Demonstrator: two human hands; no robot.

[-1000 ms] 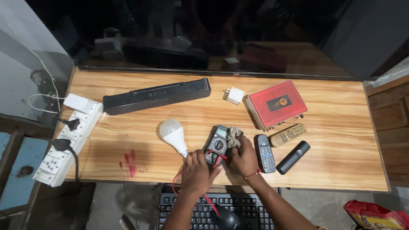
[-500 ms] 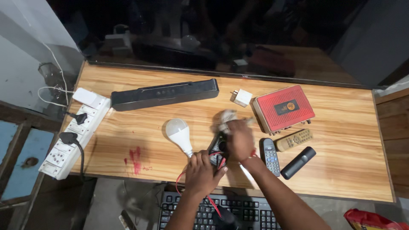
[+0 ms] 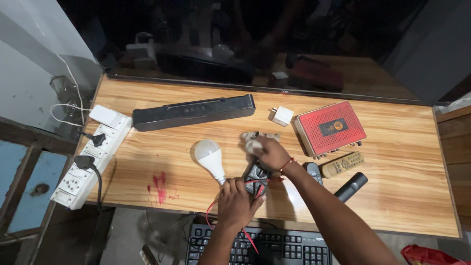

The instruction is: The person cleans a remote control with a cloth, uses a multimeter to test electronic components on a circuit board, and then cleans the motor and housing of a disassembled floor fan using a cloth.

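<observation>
At the wooden bench (image 3: 392, 196), the right hand (image 3: 271, 153) gripped a crumpled cloth (image 3: 252, 142) above a multimeter (image 3: 256, 175). The left hand (image 3: 236, 201) clasped the meter's lower end beside its red leads (image 3: 216, 208); wiping appeared under way, unfinished.

A large dark screen (image 3: 255, 44) stands along the table's far edge. A flat red box (image 3: 329, 128) with a small dark label (image 3: 332, 127) lies right of centre.
</observation>
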